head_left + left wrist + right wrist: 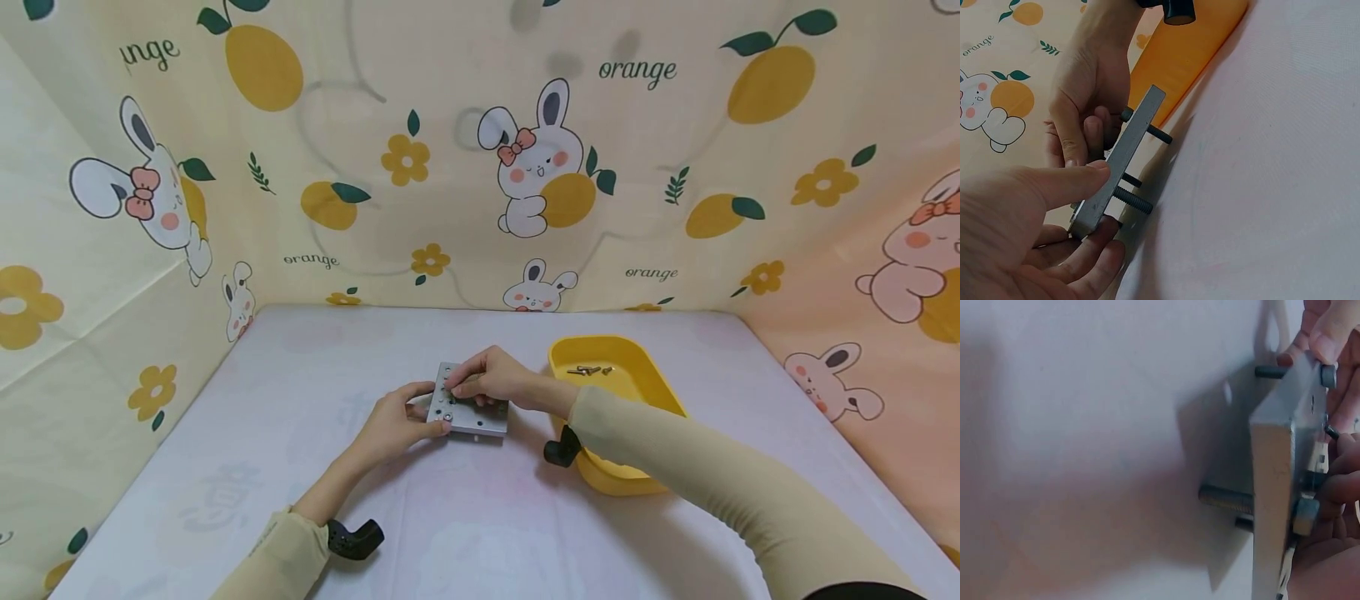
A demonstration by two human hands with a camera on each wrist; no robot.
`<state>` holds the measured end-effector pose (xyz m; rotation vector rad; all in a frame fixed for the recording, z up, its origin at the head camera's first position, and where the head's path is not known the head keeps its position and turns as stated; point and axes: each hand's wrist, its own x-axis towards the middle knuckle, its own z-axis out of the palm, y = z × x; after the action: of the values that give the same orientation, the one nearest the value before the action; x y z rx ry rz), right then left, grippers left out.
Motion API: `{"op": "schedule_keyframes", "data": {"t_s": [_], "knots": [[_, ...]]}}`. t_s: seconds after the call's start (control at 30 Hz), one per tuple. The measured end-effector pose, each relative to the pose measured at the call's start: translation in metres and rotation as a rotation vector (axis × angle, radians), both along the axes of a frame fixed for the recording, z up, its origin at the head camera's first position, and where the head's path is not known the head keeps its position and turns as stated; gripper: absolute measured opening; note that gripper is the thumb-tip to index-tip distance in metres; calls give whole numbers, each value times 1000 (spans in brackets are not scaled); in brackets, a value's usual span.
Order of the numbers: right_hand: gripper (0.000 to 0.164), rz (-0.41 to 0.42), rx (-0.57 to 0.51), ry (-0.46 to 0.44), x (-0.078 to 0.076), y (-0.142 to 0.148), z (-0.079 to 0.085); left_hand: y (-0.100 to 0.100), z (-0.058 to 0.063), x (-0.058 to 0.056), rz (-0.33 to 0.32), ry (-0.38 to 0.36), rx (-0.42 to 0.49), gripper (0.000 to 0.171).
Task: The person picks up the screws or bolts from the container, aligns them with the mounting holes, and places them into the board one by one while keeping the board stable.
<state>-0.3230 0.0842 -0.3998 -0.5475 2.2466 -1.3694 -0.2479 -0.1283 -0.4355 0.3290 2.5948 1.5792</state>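
A grey metal plate (pixel 465 419) with several holes is raised above the table, tilted. My left hand (pixel 393 423) grips its left edge, thumb on the near side and fingers underneath. Several bolts pass through the plate; their threaded shanks, such as this bolt (pixel 1134 200), stick out of the underside. A bolt head (pixel 1305 517) sits against the upper face. Over that face, my right hand (pixel 498 377) pinches a small dark screw (pixel 1332 432), its threaded end pointing at the plate. The right fingers partly hide the holes.
Right of the plate stands a yellow tray (pixel 617 482), partly under my right forearm. Several small screws (pixel 588 370) lie at its far end. A white cloth covers the table (pixel 450 533); a printed curtain (pixel 450 67) rises behind and at both sides.
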Motion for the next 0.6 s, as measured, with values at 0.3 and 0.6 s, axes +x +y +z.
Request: {"op": "schedule_keyframes", "data": {"t_s": [0.3,0.6], "knots": [[12,-42,-20,13,6,-4,-1,0,0,-1,-3,13,-6,74],[11,-21,-9,28,7,-4,-3,0,0,0,2,-4,2,75]]}}
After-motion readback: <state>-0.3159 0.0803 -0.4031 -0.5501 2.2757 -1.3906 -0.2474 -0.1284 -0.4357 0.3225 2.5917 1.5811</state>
